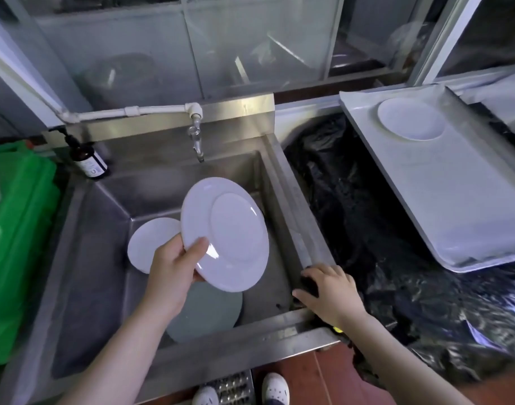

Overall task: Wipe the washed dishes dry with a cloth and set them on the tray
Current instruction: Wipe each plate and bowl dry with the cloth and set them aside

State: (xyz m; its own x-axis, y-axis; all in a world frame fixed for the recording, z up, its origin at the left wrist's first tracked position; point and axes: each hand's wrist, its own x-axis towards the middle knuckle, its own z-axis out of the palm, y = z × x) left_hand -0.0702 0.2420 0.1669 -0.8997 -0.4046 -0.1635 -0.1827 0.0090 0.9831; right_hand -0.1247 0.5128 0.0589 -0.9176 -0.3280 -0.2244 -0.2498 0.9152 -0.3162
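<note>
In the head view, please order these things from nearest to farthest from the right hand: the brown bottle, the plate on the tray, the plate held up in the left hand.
From the right hand:
1. Held plate, to its left over the sink.
2. Plate on the tray, far right, behind.
3. Brown bottle, far left corner.

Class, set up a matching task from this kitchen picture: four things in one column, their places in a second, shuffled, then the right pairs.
Things
1. large white plate
2. small white plate
3. brown bottle
4. grey plate

Places
A. on the tray
B. at the sink's back left corner
C. held in the left hand
D. low in the sink, under the held plate

Pairs: 1-C, 2-A, 3-B, 4-D
</note>
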